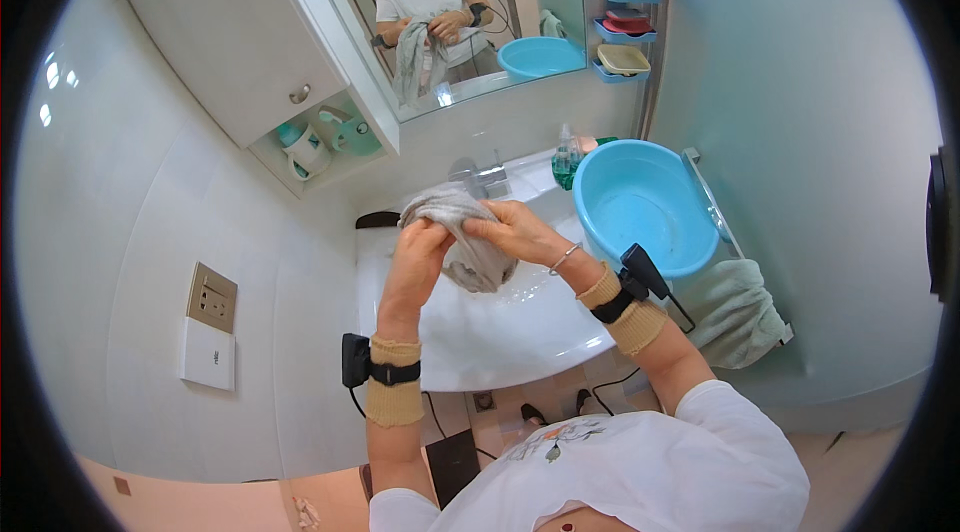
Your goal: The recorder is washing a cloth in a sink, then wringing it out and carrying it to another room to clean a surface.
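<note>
A grey cloth [480, 254] hangs bunched over the white washbasin [510, 344], its lower end low in the bowl. My left hand [420, 254] grips its near left part, fingers closed on the fabric. On the cloth's right side, my right hand [517, 228] pinches it between thumb and fingers. Behind the cloth stands a chrome faucet [491, 176], partly hidden by it. Water drops or bubbles show in the bowl beside the cloth. The mirror [480, 82] reflects a person holding the same cloth.
A blue plastic basin [645, 209] rests at the washbasin's right, near a rail with a pale green towel [739, 314]. Green bottles [566, 161] stand at the back rim. An open-bottomed wall cabinet [225, 29] juts out at upper left. Cables hang from both wrist devices.
</note>
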### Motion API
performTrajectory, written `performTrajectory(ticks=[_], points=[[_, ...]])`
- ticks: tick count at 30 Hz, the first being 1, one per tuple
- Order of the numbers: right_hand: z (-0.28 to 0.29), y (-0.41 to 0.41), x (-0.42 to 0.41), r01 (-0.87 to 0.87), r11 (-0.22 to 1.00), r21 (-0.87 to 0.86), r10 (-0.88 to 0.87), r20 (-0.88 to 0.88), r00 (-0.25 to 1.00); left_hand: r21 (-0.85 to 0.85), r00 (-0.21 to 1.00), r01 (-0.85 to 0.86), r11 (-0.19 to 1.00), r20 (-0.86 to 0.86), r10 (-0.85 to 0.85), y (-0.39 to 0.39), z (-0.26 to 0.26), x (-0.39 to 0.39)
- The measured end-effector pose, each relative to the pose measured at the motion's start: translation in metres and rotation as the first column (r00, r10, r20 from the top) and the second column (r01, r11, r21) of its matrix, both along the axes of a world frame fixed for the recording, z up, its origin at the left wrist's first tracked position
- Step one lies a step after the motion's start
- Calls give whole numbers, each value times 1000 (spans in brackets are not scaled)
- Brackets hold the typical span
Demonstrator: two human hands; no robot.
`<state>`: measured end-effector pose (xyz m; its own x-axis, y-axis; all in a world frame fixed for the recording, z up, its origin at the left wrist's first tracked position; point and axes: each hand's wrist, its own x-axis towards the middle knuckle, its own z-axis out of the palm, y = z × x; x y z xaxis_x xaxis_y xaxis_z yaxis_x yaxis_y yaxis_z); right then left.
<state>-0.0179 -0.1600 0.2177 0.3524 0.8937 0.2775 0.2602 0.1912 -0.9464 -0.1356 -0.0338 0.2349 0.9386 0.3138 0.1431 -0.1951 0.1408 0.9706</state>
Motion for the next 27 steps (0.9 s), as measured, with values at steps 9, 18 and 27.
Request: performTrajectory(ticks=[9, 18, 27], points=[[-12, 1, -12, -98, 992, 79, 105, -90, 990, 57, 966, -257, 965, -24, 259, 10, -10, -9], [-42, 5, -11, -293, 895, 336, 445, -702, 556, -206, 979, -186, 961, 45, 199, -16, 15, -8], [-34, -15, 21, 19, 948, 318, 293, -894, 339, -2, 899, -438, 899, 17, 438, 25, 15, -36]])
